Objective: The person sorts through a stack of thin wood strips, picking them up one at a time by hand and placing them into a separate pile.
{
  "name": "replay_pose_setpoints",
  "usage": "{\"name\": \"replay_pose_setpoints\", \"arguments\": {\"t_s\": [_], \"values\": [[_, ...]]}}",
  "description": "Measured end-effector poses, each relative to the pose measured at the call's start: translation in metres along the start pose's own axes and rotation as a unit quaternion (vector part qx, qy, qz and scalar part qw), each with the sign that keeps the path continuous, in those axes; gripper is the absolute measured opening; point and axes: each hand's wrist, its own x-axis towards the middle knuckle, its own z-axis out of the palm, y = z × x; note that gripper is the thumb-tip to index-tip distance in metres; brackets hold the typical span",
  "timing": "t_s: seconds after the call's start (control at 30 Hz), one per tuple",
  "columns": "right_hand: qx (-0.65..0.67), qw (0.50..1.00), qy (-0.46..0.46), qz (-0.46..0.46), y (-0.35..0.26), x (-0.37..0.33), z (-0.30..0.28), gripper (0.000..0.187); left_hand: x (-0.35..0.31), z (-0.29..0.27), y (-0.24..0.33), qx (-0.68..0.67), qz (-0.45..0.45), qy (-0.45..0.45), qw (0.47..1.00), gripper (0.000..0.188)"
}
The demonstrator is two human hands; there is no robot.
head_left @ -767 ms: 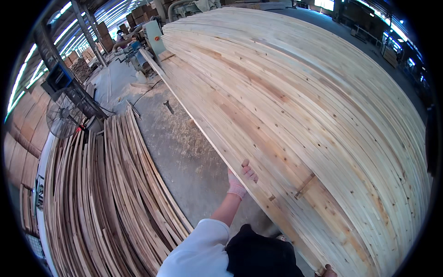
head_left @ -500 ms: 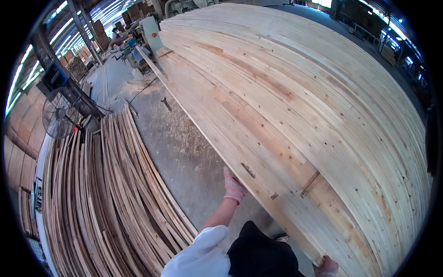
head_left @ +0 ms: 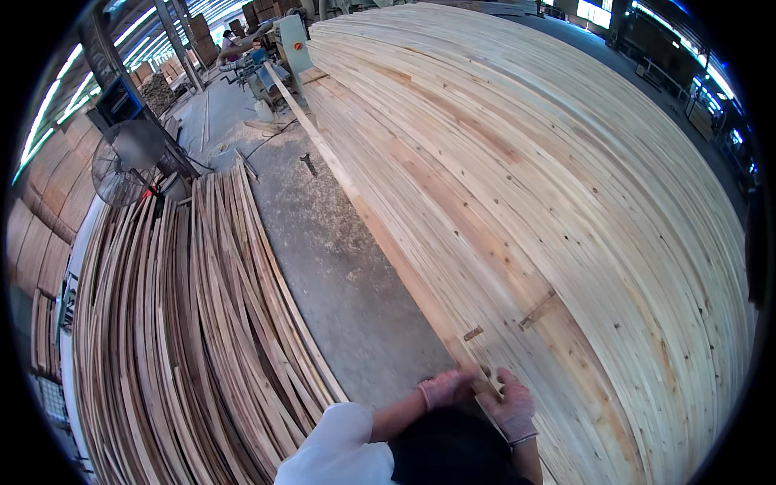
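A long, pale wooden plank (head_left: 380, 226) lies along the left edge of a broad stack of boards (head_left: 566, 218) and runs from near me to the far machine. My left hand (head_left: 450, 388), in a pinkish work glove, is closed at the plank's left edge near its close end; its fingertips are partly hidden. Just to the right, my gloved right hand (head_left: 515, 411) is beside the same edge, over the stack, its thumb and fingers apart. A dark knot hole shows in the wood between the hands.
To my left lies a heap of long, thin wooden strips (head_left: 186, 323). Sawdust (head_left: 323, 206) covers part of the grey floor. A standing fan (head_left: 128, 164), a machine with a pale green panel (head_left: 293, 44) and a person (head_left: 230, 44) are farther off.
My left hand has come nearer along the plank's edge. My right hand has left the near corner and moved forward beside it. The knot hole now appears closer to me.
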Motion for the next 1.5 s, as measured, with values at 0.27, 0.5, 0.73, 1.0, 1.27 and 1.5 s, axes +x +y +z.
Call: {"name": "replay_pose_setpoints", "arguments": {"t_s": [0.27,0.5,0.73,1.0,1.27,1.5], "values": [[-0.103,0.940,-0.079,0.316,0.179,-0.208,-0.047,0.048,0.025,0.005,0.062,-0.127,0.167,0.233,0.950,0.032],[0.024,0.925,0.017,0.380,0.191,-0.279,-0.089,0.061,0.028,0.051,-0.014,-0.049,0.139,0.163,0.976,0.038],[-0.028,0.932,0.063,0.357,0.246,-0.331,-0.087,0.066,0.021,0.101,-0.089,0.054,-0.044,0.223,0.972,0.038],[-0.271,0.845,0.215,0.407,0.312,-0.468,-0.115,0.053,0.007,0.102,-0.073,0.041,-0.153,0.088,0.983,0.050],[0.120,0.785,0.088,0.601,0.465,-0.585,-0.077,0.057,0.026,0.088,-0.041,0.141,-0.177,0.036,0.973,0.055],[-0.113,0.888,0.195,0.401,0.181,-0.271,-0.148,0.053,0.055,0.062,0.120,0.121,0.019,0.157,0.980,0.036]]}}
